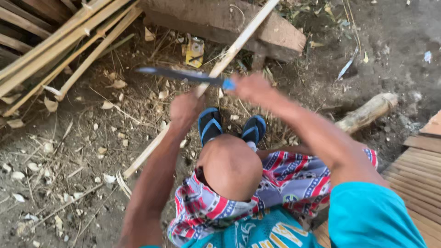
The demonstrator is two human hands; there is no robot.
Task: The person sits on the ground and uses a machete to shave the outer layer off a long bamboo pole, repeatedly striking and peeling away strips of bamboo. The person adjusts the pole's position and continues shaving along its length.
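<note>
Left hand around bamboo strip, knife just above

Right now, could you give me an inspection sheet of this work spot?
Surface: bare dirt ground, littered with pale chips.
Job's things: long bamboo strip slanting across; dark-bladed knife with blue handle laid across it.
Clutter: small yellow packet, short log.
Grippers: left hand grips the strip; right hand grips the knife.
Cables: nothing seen.
Surroundings: bamboo stack, stone slab, wooden planks.
</note>
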